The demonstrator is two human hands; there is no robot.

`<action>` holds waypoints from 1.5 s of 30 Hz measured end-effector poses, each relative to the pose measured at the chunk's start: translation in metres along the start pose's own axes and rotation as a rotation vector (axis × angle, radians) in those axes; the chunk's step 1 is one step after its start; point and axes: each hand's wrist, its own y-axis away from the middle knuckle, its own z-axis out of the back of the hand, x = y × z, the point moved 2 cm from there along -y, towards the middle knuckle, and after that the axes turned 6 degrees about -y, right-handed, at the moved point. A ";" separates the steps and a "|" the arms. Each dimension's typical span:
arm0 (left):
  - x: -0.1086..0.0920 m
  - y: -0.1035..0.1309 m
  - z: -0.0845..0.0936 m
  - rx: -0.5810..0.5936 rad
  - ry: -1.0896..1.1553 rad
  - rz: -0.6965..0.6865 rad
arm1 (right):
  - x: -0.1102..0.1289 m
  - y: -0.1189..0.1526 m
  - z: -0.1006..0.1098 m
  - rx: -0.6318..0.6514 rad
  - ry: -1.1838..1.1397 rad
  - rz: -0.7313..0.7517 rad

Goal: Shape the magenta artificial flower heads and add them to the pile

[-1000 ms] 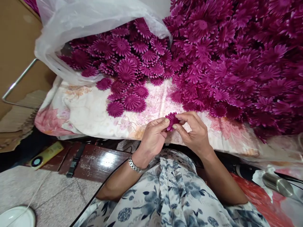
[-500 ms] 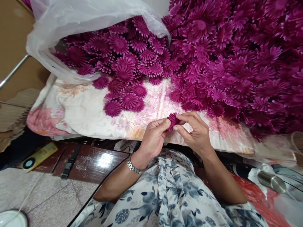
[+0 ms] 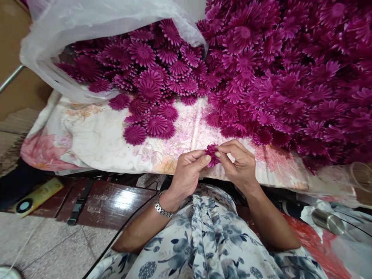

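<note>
Between my two hands, just above the near edge of the cloth, is a small magenta artificial flower (image 3: 212, 155). My left hand (image 3: 188, 170) pinches its left side between thumb and forefinger. On the other side, the thumb and forefinger of my right hand (image 3: 240, 162) grip its petals. Fingers cover part of the flower. Loose magenta flower heads (image 3: 157, 124) lie on the cloth ahead and to the left. A large heap of magenta flowers (image 3: 279, 81) fills the right side.
A clear plastic bag (image 3: 43, 50) lies open at the left, with flower heads spilling out. Flowered cloth (image 3: 95, 143) covers the work surface. A metal cylinder (image 3: 328, 221) and a clear plastic cup (image 3: 361, 175) are at the right. A brown bench (image 3: 107, 201) stands at the lower left.
The held flower has turned between my fingers, and its petals now show more spread. Both hands stay almost in place. The whole view has shifted slightly.
</note>
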 end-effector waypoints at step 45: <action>-0.019 -0.030 -0.024 -0.035 0.131 -0.041 | -0.007 -0.055 0.018 0.296 0.358 0.273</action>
